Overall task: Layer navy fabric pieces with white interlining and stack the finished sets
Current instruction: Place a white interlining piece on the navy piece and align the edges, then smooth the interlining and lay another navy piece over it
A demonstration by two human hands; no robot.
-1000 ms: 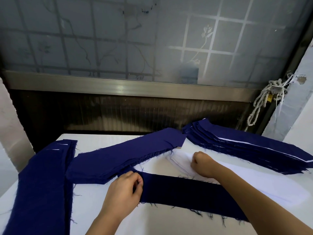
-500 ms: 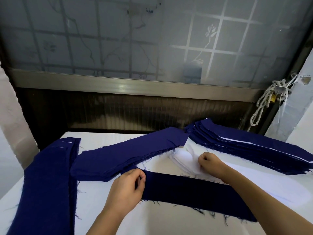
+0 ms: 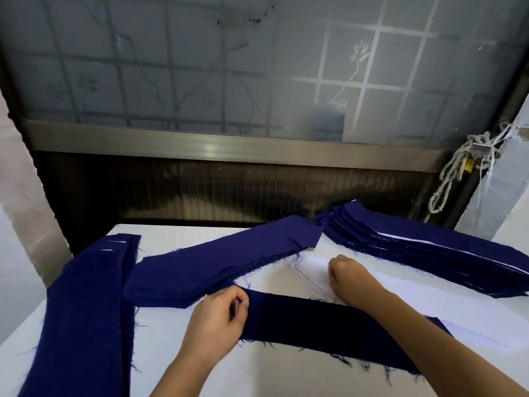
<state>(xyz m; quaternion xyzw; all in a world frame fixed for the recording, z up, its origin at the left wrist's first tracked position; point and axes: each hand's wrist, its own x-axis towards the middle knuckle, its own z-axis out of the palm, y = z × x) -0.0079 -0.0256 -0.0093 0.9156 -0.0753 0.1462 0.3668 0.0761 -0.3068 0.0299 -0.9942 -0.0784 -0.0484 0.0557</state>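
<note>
A person's left hand [image 3: 217, 319] pinches the left end of a long navy woven-fabric strip with frayed edges [image 3: 329, 322], the fingers [image 3: 237, 303] curled tight on the cloth. The strip lies flat across the white counter [image 3: 160, 353] at 6 o'clock. The right hand [image 3: 346, 276] reaches over the strip to a pile of thin white interlining sheets [image 3: 312, 267] at 3 o'clock. Its fingers are clenched down onto the pile's pointed end, apparently nipping the top sheet. The tips are hidden behind the knuckles, so how much they hold cannot be told.

A slanting stack of plain navy fabric pieces [image 3: 217, 265] fills the centre and runs toward 12 o'clock. A tall layered stack of navy pieces with white edges showing [image 3: 429, 253] sits at 2 o'clock and is likely the finished sets. A further heap of navy strips [image 3: 86, 296] runs along 9 o'clock.

The step in hand appears to be lifting one sheet to lay on the waiting strip. Both materials look light and limp. The navy cloth sheds threads along its raw edges and would probably skew if dragged by one corner, so it is best held at an end and smoothed flat. The interlining looks thin enough for sheets to cling together. Peeling a single one from the pointed tip, then supporting its length, seems the safest hold.
</note>
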